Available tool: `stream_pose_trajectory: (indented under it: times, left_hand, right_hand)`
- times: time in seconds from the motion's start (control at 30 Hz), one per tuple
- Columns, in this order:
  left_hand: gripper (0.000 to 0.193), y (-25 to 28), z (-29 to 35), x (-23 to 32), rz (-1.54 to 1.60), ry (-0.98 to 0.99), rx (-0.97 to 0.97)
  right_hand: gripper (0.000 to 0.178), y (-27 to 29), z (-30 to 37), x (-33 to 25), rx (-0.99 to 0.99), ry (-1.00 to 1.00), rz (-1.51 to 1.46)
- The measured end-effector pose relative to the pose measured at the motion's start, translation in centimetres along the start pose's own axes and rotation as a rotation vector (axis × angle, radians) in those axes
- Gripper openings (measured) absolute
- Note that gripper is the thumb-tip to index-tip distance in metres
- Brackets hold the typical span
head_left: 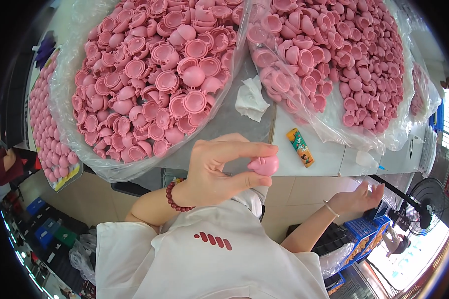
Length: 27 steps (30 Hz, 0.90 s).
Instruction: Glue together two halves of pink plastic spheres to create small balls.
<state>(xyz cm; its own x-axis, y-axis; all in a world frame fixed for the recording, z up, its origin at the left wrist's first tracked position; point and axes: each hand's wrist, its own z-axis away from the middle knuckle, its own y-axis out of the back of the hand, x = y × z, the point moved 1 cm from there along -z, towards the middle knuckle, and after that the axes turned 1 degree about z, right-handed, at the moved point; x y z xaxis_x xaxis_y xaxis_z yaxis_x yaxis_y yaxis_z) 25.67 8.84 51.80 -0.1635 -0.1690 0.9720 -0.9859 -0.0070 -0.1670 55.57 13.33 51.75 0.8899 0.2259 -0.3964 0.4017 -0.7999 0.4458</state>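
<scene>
"Pink ball [266, 167]: where do you have it?"

"Pinched between thumb and fingers of my left hand [209, 172], over the near edge of the table [224, 122]. My right hand [355, 200] is empty, fingers loosely curled, before that edge toward the table's right end."

"Room to move?"

"Bare surface at the table's middle, with the tissue [252, 99] and packet [300, 147] lying there."

"Containers?"

"Left bag [119, 172] and right bag [356, 140], both clear plastic, on the table's two sides, each heaped with pink shells [167, 80]."
</scene>
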Motion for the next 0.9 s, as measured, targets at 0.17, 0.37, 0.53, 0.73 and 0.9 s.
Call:
stream_pose_trajectory:
  times: [0.17, 0.37, 0.53, 0.73, 0.9]
  left_hand:
    - [0.041, 0.5, 0.0, 0.9, 0.634, 0.300, -0.034]
    - [0.052, 1.3, 0.6, 0.8, 1.010, 0.467, -0.010]
    - [0.051, 2.1, 1.8, 0.3, 1.188, 0.491, -0.040]
    - [0.047, 7.8, 3.9, 2.0, 0.631, 0.014, -0.048]
    - [0.030, 17.7, 6.4, 7.5, -0.725, -0.058, 0.885]
  right_hand:
    - [0.039, -1.7, 0.3, 4.3, -0.185, -0.372, -0.193]
    - [0.025, -2.3, 0.0, 4.8, -0.271, -0.541, -0.042]
    - [0.021, -2.7, 0.0, -0.8, -0.034, -0.440, -0.374]
    - [0.043, -1.9, 0.8, -3.7, -0.181, -0.234, -0.468]
    - [0.036, -1.0, 1.3, -2.4, -0.212, -0.313, -0.528]
